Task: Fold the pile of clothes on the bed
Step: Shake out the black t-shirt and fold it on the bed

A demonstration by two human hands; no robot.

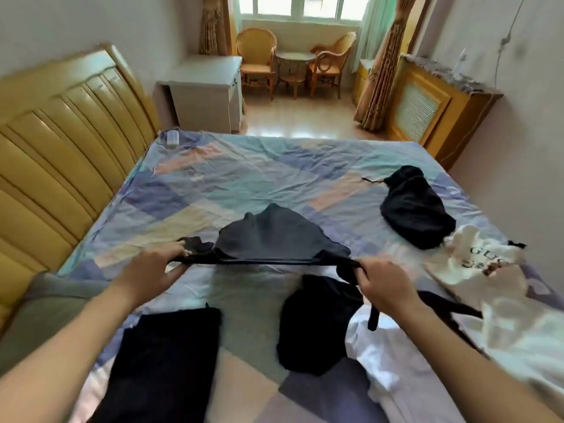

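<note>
Clearly the grey garment [271,236] is held stretched above the middle of the bed [213,178] so it hangs flat and can be laid out for folding, by my judgement. Left hand [152,268] pinches its left edge, right hand [383,277] grips the right edge, fingers curled round the bunched cloth; both arms reach forward, well apart. Nearer lie a folded dark piece [164,361], a crumpled black one [314,325] and white clothes [494,315] at right (unfolded).
</note>
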